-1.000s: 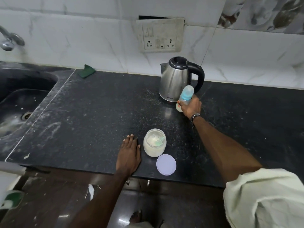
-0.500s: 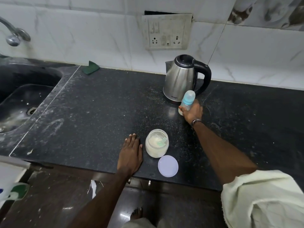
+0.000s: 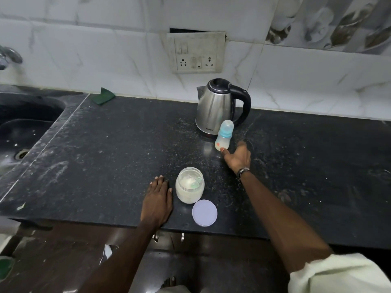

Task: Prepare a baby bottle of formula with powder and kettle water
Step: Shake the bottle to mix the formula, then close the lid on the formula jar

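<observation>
Two bare hands work over a dark speckled stone desk (image 3: 105, 144), and nearest the viewer the left hand (image 3: 157, 200) lies flat by the front edge, fingers straight, holding nothing. Just right of it stands an open clear plastic jar of white formula powder (image 3: 189, 186) with a pale green scoop (image 3: 195, 181) resting inside, and the jar's round lilac lid (image 3: 204, 212) lies flat in front of it, close to the desk's lip.

Farther out, the right hand (image 3: 238, 158), with a watch at the wrist, reaches toward a small baby bottle with a blue collar and clear cap (image 3: 224, 136). Its grip is loose: the fingers are spread and slightly blurred, and only the thumb tip sits at or right against the bottle's base, so nothing is held. The bottle stands upright, capped, with what looks like milky liquid low inside. Directly behind it, nearly touching, is a stainless steel electric kettle with a black handle and lid (image 3: 218, 107), below a white wall socket plate (image 3: 195, 52).

The bottle appears finished and parked. To leave it well, the hand should draw away straight and low without brushing the base, since so narrow a bottle would tip easily against the kettle; the jar's lid still wants screwing on.
</observation>
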Motion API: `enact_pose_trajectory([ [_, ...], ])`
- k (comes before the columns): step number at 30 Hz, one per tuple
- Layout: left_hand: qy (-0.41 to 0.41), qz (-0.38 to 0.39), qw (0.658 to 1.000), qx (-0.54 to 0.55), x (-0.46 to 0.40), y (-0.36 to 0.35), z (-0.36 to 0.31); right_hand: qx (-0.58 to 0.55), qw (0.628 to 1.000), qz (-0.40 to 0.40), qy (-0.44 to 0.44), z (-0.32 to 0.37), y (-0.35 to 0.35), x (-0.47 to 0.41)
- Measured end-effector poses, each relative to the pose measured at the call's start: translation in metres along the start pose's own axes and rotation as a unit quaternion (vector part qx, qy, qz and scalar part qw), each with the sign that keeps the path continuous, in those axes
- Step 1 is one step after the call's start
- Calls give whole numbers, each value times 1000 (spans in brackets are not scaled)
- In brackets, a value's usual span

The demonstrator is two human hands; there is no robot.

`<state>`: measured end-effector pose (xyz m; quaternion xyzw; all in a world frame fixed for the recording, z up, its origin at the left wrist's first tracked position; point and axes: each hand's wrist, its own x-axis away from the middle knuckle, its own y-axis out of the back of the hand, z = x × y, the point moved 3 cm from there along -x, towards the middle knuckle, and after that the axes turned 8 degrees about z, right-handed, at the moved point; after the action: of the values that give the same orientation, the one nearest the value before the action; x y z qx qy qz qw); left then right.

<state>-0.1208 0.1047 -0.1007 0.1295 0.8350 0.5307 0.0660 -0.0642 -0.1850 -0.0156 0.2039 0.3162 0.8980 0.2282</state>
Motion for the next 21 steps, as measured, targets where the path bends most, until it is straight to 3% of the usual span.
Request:
enact_pose_trajectory([
  [5, 1, -5, 1000, 13, 1, 1, 1, -18, 1000, -8, 7, -23, 3, 32],
  [9, 2, -3, 999, 33, 3, 0, 2, -5, 999, 30, 31, -40, -2, 65],
  [14, 6, -6, 993, 117, 8, 9, 2, 92, 983, 129, 90, -46, -18, 102],
  [21, -1, -21, 969, 244, 17, 15, -4, 284, 919, 226, 153, -32, -28, 143],
])
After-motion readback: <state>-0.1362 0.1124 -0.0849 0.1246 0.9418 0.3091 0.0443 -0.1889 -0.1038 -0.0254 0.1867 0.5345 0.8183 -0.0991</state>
